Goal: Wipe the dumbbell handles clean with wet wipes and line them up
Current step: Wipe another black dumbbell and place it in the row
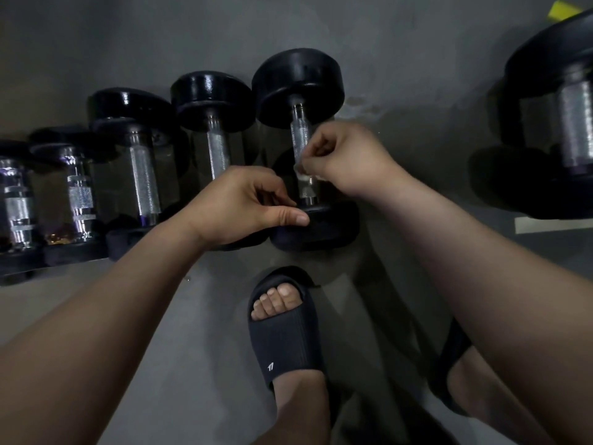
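Observation:
Several black dumbbells lie side by side on the grey floor, handles pointing away from me. The rightmost in the row [300, 88] has a knurled silver handle [301, 139]. My right hand [346, 159] pinches a small white wet wipe [303, 175] against that handle. My left hand [237, 207] grips the near head [324, 226] of the same dumbbell, thumb on its rim. Beside it lie the other dumbbells, with silver handles [218, 149], [144, 181], [80, 200].
A larger dumbbell [561, 117] lies apart at the far right, with a yellow object [563, 9] behind it. My feet in dark slides [285, 335] stand just in front of the row. Pale tape [545, 224] marks the floor at right.

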`<state>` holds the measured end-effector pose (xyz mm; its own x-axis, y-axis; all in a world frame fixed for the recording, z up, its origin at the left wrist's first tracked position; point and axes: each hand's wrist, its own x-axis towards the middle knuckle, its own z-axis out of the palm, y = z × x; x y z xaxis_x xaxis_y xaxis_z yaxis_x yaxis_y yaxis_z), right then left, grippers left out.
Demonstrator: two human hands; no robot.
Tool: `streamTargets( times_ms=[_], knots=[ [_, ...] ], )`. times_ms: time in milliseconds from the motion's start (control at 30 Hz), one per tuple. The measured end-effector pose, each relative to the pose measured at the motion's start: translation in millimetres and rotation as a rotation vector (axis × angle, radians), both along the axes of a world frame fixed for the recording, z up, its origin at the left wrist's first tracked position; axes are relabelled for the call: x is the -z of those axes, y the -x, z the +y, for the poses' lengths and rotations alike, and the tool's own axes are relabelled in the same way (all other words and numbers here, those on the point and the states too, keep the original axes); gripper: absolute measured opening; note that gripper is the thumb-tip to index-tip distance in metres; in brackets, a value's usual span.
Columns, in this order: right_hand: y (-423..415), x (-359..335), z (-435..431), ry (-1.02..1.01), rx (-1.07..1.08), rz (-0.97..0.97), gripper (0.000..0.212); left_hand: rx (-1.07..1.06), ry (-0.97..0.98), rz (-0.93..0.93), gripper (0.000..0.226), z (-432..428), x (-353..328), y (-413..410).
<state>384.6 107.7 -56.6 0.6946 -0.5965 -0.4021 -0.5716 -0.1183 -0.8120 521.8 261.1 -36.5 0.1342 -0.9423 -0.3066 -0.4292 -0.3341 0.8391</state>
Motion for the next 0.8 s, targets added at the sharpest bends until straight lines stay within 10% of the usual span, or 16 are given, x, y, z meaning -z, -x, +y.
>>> streamTargets(
  times_ms=[800],
  knots=[
    [25.5, 16.9, -15.6, -0.372, -0.278, 0.245, 0.022, 0.009, 0.020, -0.003, 0.036, 1.1, 2.1, -2.0]
  ],
)
